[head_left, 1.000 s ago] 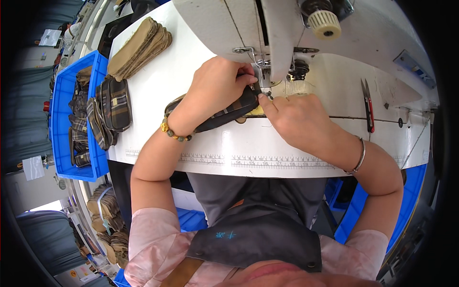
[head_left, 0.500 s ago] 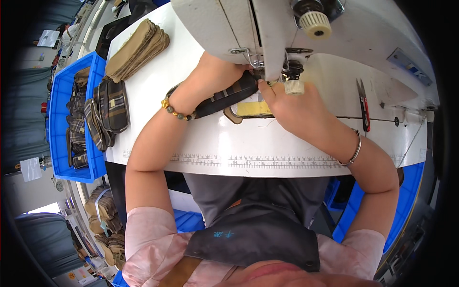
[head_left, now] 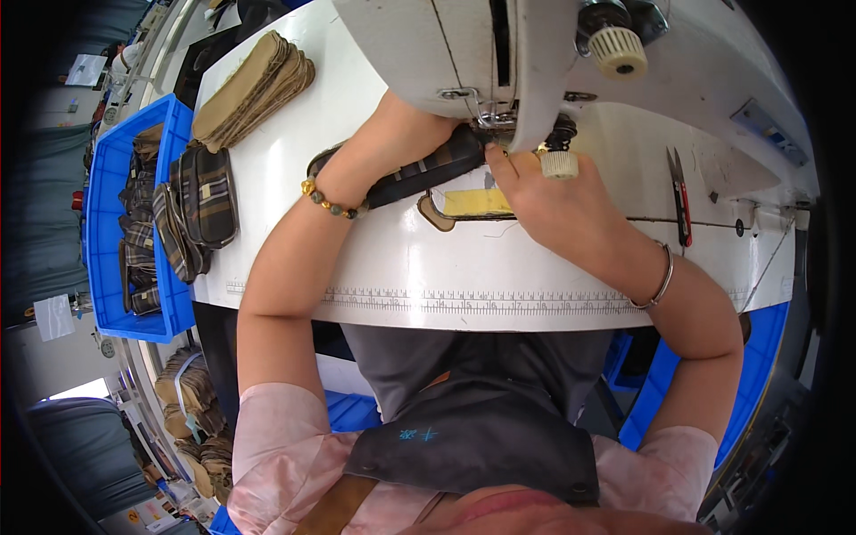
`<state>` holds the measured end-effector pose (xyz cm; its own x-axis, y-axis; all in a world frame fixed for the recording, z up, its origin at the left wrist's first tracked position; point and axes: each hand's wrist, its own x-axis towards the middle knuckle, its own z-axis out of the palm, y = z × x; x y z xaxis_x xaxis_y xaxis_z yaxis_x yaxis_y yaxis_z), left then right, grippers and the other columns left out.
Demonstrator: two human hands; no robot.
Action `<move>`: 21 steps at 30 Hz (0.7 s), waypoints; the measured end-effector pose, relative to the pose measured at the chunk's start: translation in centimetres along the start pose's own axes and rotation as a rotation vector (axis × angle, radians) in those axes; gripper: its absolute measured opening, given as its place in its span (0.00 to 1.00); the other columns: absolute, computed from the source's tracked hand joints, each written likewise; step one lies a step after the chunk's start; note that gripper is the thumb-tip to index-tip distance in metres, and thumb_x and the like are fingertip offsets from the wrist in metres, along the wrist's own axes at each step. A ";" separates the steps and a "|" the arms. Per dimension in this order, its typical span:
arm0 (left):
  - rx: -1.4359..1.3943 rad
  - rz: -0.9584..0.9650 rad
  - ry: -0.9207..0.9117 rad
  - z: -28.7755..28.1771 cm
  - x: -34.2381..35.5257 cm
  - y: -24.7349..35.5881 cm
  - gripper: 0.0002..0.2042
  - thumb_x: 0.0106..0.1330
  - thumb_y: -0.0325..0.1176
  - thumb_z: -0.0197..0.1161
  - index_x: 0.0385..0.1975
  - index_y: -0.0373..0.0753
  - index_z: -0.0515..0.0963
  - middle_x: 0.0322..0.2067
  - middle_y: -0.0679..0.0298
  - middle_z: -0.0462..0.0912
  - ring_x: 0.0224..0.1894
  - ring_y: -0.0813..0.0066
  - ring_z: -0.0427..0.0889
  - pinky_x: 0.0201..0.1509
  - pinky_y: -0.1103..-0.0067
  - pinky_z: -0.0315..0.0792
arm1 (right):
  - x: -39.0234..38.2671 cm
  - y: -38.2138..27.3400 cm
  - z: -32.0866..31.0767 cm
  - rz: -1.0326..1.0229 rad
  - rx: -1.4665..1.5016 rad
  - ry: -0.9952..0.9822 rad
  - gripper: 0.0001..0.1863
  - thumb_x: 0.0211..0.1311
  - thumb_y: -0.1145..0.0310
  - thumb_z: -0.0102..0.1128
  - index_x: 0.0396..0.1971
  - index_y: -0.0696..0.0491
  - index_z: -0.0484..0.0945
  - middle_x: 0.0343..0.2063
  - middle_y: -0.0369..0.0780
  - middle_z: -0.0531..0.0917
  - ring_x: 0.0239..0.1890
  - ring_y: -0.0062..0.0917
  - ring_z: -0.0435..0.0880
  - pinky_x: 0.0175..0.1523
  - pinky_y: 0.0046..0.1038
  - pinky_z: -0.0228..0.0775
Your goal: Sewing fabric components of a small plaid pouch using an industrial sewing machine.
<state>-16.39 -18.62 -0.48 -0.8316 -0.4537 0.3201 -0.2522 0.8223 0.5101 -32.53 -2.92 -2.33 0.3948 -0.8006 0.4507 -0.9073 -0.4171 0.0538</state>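
A dark plaid pouch with black edging lies slantwise under the head of a white sewing machine. My left hand bends over the pouch and grips its far side; its fingertips are partly hidden by the machine head. At the pouch's right end, close to the needle area, my right hand is closed with the fingertips against the edge. The thread tension knob covers part of that hand. A yellow strip is on the machine bed just below the pouch.
Red-handled thread snips lie to the right. At the far left sit a stack of brown fabric pieces and finished-looking plaid pouches, beside a blue crate holding more. A printed ruler runs along the table's front edge.
The pouch has turned slightly, its right end a little farther away. Both hands keep their hold and have barely moved; the machine head appears shifted slightly right in view.
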 end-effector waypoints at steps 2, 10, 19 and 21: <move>0.065 -0.011 -0.014 0.2 -0.6 -0.1 0.11 0.60 0.20 0.65 0.42 0.33 0.83 0.35 0.54 0.87 0.39 0.55 0.85 0.43 0.69 0.78 | 0.0 -0.2 -0.3 -0.004 0.002 -0.018 0.11 0.48 0.71 0.64 0.34 0.57 0.85 0.12 0.36 0.78 0.17 0.26 0.82 0.21 0.29 0.72; -0.054 -0.314 -0.051 0.4 -1.7 3.4 0.07 0.60 0.23 0.69 0.38 0.32 0.83 0.31 0.55 0.87 0.34 0.57 0.86 0.40 0.70 0.77 | -0.3 -1.2 -0.7 0.002 0.096 0.021 0.07 0.47 0.72 0.63 0.29 0.56 0.82 0.12 0.33 0.76 0.17 0.25 0.81 0.20 0.27 0.70; 0.106 -0.213 -0.011 0.6 -1.1 1.7 0.08 0.58 0.24 0.69 0.38 0.35 0.84 0.32 0.55 0.87 0.36 0.53 0.85 0.41 0.66 0.77 | -0.1 -0.5 -0.2 -0.004 0.008 -0.019 0.05 0.47 0.72 0.64 0.27 0.54 0.83 0.10 0.35 0.74 0.16 0.26 0.80 0.20 0.29 0.70; 0.114 -0.160 0.023 0.8 -1.0 1.3 0.09 0.58 0.24 0.69 0.38 0.35 0.84 0.33 0.54 0.87 0.37 0.53 0.85 0.42 0.67 0.78 | -0.1 -0.2 0.5 -0.009 -0.010 0.029 0.05 0.48 0.71 0.64 0.27 0.53 0.83 0.11 0.35 0.75 0.17 0.26 0.80 0.20 0.29 0.70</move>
<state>-16.32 -16.80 -0.76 -0.7650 -0.5887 0.2611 -0.4362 0.7719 0.4625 -32.28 -2.94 -2.84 0.3988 -0.7840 0.4757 -0.9051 -0.4201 0.0664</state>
